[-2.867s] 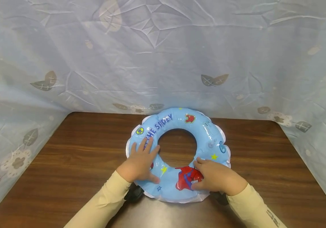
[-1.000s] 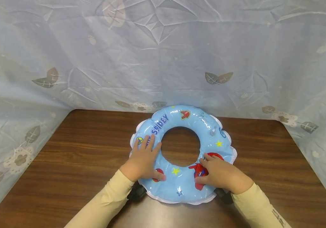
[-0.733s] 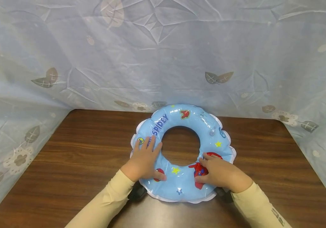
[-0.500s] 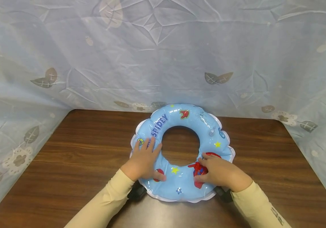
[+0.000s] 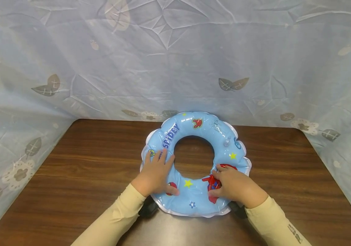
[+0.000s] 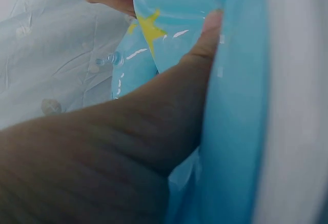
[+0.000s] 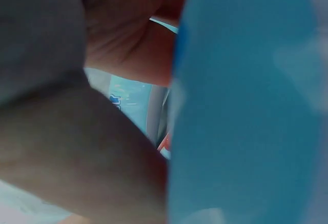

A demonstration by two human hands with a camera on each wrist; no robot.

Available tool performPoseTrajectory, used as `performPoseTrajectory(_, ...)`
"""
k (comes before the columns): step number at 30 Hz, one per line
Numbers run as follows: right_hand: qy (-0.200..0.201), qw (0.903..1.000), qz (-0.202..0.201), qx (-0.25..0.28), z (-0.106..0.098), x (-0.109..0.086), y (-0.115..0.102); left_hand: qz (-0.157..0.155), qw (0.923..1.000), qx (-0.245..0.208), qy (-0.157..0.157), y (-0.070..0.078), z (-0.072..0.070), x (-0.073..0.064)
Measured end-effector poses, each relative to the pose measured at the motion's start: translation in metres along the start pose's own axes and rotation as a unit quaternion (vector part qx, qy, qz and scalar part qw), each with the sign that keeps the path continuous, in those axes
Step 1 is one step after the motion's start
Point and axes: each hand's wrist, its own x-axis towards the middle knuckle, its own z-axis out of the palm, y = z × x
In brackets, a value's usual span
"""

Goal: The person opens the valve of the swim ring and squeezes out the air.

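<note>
A light-blue inflatable swim ring (image 5: 191, 201) with a white scalloped edge lies on the brown wooden table (image 5: 101, 150). On its left side rests my left hand (image 5: 155, 174), fingers spread, thumb toward the near part beside a red print. My right hand (image 5: 235, 184) lies over the ring's right near side, fingertips at the inner rim and thumb on a red-and-blue figure. In the left wrist view the left thumb (image 6: 205, 39) touches the glossy vinyl. The right wrist view has the right hand's fingers (image 7: 138, 55) against the ring's blue wall (image 7: 246, 111).
A pale grey-blue curtain (image 5: 194, 61) with leaf and flower prints stands behind the table and along both sides. The ring's far edge lies near the curtain. A small clear valve (image 5: 227, 141) sticks up on the ring's right side. Dark wrist gear (image 5: 148, 207) shows under the left wrist.
Since the earliest frame the ring has turned counterclockwise, its red figure and stars shifting right and its lettering moving up. Both hands stay on it; during the last second they barely move.
</note>
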Motion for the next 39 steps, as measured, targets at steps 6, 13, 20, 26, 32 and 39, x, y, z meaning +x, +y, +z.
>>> performPoseTrajectory(6, 0.002, 1.0000, 0.000, -0.003, 0.001, -0.001, 0.000, 0.002, 1.0000, 0.002, -0.004, 0.001, -0.001, 0.001)
performPoseTrajectory(13, 0.009, 0.9999, -0.002, -0.007, 0.003, -0.001, 0.000, 0.004, 1.0000, 0.004, 0.001, 0.001, -0.001, 0.002)
performPoseTrajectory(20, 0.017, 0.9997, -0.014, -0.009, 0.003, 0.001, 0.002, 0.004, 1.0000, 0.002, -0.001, 0.002, -0.002, 0.001)
performPoseTrajectory(26, 0.013, 0.9999, -0.010, -0.001, 0.006, 0.001, 0.003, 0.006, 1.0000, 0.003, 0.000, 0.001, 0.001, 0.001)
performPoseTrajectory(32, 0.006, 0.9999, 0.004, 0.015, 0.008, -0.001, 0.005, 0.004, 0.9999, -0.005, 0.011, 0.002, -0.001, -0.004)
performPoseTrajectory(39, 0.029, 0.9990, -0.029, -0.017, 0.000, -0.002, 0.015, -0.008, 0.9971, -0.072, -0.022, 0.009, -0.019, -0.021)
